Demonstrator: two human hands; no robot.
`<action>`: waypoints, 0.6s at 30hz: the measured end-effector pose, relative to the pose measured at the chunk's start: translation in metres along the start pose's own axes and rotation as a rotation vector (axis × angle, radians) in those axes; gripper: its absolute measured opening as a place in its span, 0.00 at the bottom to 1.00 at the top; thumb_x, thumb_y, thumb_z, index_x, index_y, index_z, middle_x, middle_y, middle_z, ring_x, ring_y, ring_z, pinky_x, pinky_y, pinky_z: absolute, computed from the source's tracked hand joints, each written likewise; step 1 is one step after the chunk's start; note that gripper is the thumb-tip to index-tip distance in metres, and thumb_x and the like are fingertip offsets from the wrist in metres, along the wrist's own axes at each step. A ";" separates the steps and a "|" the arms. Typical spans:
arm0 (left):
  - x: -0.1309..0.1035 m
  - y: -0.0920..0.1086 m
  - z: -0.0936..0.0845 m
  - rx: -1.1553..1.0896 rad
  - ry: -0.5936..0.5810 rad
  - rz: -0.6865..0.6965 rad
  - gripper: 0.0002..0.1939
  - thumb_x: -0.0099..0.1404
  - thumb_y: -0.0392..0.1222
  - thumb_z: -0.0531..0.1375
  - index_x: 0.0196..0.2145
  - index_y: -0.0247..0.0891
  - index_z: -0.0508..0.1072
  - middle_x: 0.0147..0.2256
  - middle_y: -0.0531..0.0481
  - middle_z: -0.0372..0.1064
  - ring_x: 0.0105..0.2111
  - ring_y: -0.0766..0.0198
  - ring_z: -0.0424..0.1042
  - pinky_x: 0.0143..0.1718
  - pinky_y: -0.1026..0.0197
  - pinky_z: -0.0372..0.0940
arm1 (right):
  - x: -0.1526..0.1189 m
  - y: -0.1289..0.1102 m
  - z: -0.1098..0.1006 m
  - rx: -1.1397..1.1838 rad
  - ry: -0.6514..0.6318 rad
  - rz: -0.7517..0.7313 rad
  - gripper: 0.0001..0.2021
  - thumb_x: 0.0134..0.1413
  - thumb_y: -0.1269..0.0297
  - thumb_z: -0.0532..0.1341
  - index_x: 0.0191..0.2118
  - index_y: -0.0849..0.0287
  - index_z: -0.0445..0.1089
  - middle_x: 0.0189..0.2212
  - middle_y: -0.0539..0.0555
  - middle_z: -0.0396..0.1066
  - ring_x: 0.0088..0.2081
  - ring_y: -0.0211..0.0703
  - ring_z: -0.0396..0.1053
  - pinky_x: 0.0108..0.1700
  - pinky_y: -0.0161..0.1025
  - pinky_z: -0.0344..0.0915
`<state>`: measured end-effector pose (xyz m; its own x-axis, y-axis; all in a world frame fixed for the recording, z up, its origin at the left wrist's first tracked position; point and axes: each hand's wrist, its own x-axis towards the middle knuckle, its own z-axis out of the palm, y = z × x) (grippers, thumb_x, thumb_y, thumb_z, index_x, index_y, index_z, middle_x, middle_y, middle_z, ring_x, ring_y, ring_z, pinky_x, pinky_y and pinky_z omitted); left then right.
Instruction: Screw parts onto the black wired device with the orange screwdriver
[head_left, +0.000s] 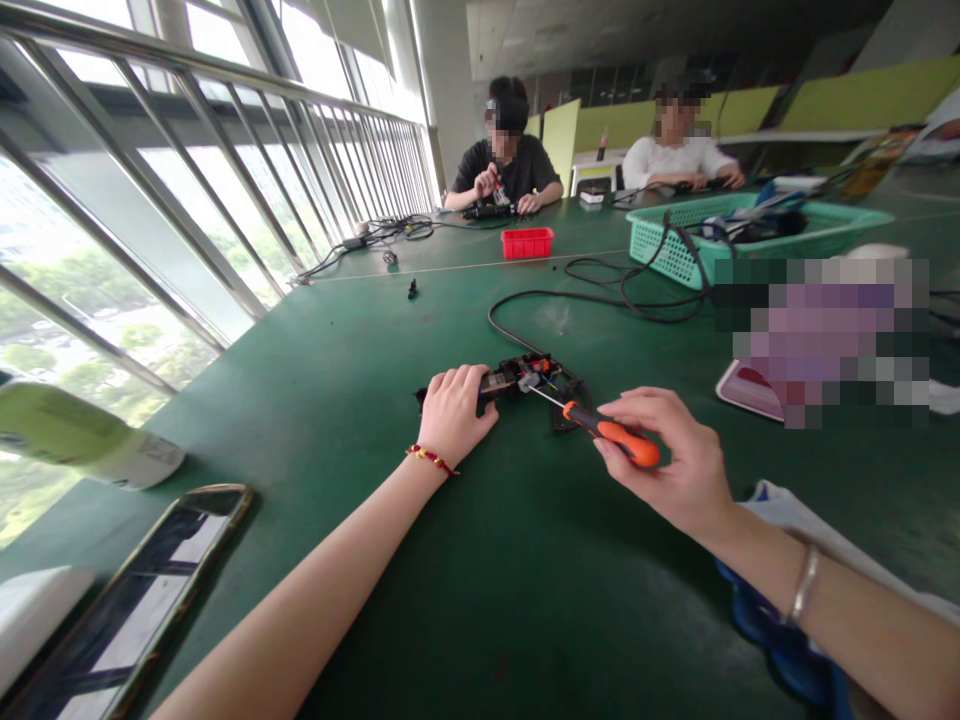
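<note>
My left hand [454, 405] is wrapped over the left end of a black device [501, 382] that lies on the green table. The device's right part is opened up, with small coloured wires and a grey piece showing, and a black cable runs from it. In my right hand [679, 455] is a screwdriver [615, 436] with an orange and black handle, pinched between thumb and fingers. Its thin metal shaft slants up and left, and the tip meets or nearly meets the device by the grey piece. My left fingertips are partly hidden behind the device.
A red basket [527, 243] and a green basket [664, 250] with cables stand farther back. A small black part [412, 289] lies on the table [360, 400]. Near left are a phone [161, 590] and a bottle [82, 435]. Two people sit opposite; a metal railing [247, 110] runs along the left.
</note>
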<state>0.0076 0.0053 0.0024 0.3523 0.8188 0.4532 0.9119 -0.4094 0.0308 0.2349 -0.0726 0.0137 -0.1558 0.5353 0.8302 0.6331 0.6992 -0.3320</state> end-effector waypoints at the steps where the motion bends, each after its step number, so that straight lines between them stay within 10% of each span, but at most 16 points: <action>1: 0.000 0.000 0.000 -0.002 0.002 0.000 0.18 0.57 0.40 0.54 0.46 0.37 0.65 0.41 0.46 0.69 0.42 0.55 0.67 0.47 0.54 0.58 | 0.000 0.000 0.000 -0.006 -0.012 0.003 0.11 0.46 0.70 0.62 0.38 0.54 0.66 0.29 0.51 0.71 0.36 0.45 0.69 0.39 0.44 0.68; 18: 0.000 0.000 0.001 -0.005 0.008 0.003 0.17 0.57 0.40 0.54 0.46 0.36 0.65 0.41 0.46 0.69 0.42 0.55 0.67 0.48 0.54 0.58 | -0.003 0.002 0.002 0.062 0.063 0.099 0.20 0.46 0.71 0.62 0.47 0.56 0.63 0.35 0.54 0.67 0.35 0.43 0.69 0.38 0.42 0.69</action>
<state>0.0078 0.0058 0.0020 0.3538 0.8141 0.4605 0.9096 -0.4142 0.0336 0.2354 -0.0724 0.0096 -0.0455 0.5740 0.8176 0.5945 0.6733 -0.4397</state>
